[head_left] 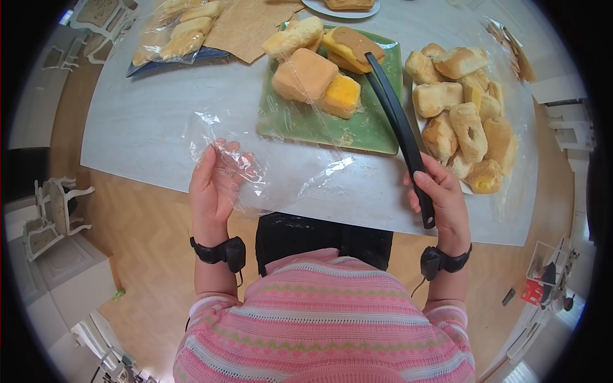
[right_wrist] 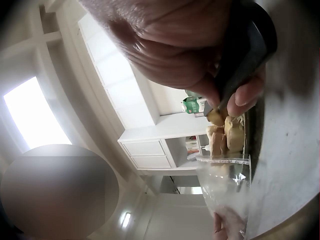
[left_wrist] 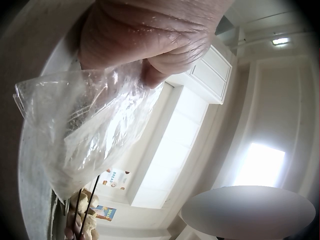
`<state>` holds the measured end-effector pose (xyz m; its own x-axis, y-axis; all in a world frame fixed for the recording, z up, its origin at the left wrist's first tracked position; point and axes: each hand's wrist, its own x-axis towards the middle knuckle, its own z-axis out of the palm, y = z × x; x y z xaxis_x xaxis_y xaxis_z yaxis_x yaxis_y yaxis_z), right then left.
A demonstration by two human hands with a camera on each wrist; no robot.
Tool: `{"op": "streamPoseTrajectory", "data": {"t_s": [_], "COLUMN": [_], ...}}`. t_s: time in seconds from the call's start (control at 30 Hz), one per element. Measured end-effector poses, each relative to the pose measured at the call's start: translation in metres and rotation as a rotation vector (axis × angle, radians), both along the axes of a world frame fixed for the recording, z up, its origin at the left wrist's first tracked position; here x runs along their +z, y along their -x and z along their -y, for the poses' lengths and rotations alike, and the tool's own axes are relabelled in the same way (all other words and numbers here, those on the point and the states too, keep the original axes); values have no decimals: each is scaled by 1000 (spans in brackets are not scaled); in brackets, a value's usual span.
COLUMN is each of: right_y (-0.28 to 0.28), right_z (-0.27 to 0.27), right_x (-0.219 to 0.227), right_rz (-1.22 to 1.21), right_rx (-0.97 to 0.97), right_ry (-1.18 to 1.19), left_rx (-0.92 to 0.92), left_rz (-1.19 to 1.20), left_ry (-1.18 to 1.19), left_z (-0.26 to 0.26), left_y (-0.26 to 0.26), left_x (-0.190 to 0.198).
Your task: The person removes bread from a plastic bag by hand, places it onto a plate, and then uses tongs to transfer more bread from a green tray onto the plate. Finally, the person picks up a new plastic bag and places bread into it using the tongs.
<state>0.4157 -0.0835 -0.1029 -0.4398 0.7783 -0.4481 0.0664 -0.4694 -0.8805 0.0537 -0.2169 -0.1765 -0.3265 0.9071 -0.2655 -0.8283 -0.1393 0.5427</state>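
My left hand holds the edge of a clear plastic bag, its fingertips partly behind the shiny film. The bag stretches right over the table's front and overlaps the lower part of a green square plate. In the left wrist view the bag hangs below the thumb. Black tongs are gripped near their hinged end by my right hand. Their tips meet the right end of a yellow-brown bread piece on the plate. Beside it lie a square bun and a yellow-topped piece.
Several bread rolls are heaped on a white plate at the right, close to the right hand. At the back left, bagged bread lies on a blue tray beside brown paper. Another white plate stands at the back.
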Motion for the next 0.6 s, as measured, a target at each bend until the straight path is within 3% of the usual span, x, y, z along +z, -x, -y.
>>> {"op": "streamPoseTrajectory", "data": {"t_s": [0.23,0.6], "right_y": [-14,4], "right_z": [11,5], "right_x": [10,-6], "right_rz": [96,18], "right_rx": [-45,-21], "right_ry": [-26,-2], "left_rx": [-1,-19], "left_rz": [-14,-29], "left_ry": [9,6], "left_z": [-1,-2], "left_y": [0,-2], "left_x": [0,2]}}
